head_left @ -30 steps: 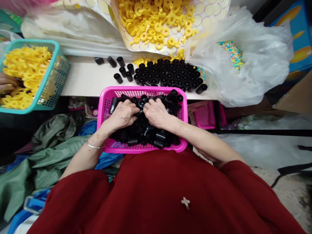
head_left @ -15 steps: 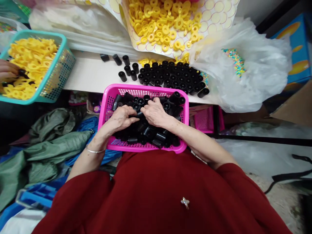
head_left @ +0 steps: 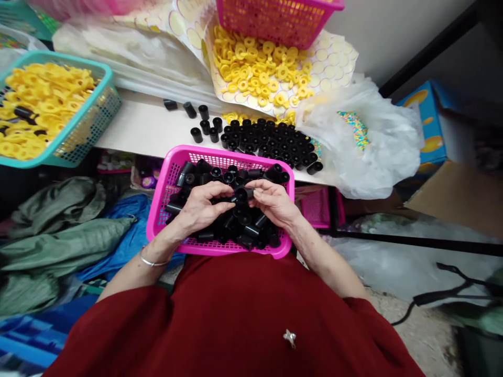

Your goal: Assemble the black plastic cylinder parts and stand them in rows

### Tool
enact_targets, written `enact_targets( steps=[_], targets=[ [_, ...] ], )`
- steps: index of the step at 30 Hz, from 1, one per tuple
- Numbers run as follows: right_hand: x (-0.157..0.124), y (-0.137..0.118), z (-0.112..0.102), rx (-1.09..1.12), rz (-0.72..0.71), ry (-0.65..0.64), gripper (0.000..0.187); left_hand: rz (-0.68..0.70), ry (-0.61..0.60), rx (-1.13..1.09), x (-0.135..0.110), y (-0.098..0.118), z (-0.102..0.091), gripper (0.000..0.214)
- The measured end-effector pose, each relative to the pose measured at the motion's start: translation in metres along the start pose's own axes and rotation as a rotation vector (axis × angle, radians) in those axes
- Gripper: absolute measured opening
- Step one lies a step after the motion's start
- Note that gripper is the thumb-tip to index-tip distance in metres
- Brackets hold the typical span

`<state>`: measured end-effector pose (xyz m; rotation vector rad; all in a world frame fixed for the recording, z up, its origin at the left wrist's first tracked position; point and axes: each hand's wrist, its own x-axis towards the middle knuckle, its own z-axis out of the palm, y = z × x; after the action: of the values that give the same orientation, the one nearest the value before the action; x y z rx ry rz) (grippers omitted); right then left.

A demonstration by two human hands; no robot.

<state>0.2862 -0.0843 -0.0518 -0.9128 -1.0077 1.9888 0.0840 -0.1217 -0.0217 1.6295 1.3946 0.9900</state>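
Note:
A pink basket (head_left: pixel 154 214) full of short black plastic tubes (head_left: pixel 251 230) rests against my red top, under both hands. Over the middle of the heap, my right hand (head_left: pixel 274 203) pinches a black plastic tube (head_left: pixel 248 193) between thumb and fingers. Facing it from the left, my left hand (head_left: pixel 205 207) has its thumb and fingers closed around a black tube, mostly hidden by the fingers. The two sets of fingertips are close together. Just beyond the basket, many black tubes (head_left: pixel 271 139) stand upright in a tight group on the white table (head_left: pixel 133 123).
A teal basket (head_left: pixel 86 112) of yellow plastic rings with a few black pieces stands at left. More yellow rings (head_left: pixel 263 68) lie on patterned sheeting below another pink basket (head_left: pixel 275 23). A plastic bag (head_left: pixel 373 152) with coloured beads sits at right, beside a blue box (head_left: pixel 430 125).
My hands have turned inward and face each other, a black tube now showing in the right fingers. Another person's hand has left the teal basket. The view has shifted slightly.

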Motion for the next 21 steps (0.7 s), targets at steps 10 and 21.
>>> enact_targets(
  steps=[10,21],
  targets=[
    [-0.024,-0.013,-0.024,-0.724,-0.378,0.119,0.026,-0.036,0.074,0.354,-0.007,-0.028,-0.026,0.01],
    [-0.036,0.001,0.004,-1.599,-0.498,-0.204,0.028,0.028,-0.254,0.771,-0.028,-0.036,-0.012,0.026]
  ],
)
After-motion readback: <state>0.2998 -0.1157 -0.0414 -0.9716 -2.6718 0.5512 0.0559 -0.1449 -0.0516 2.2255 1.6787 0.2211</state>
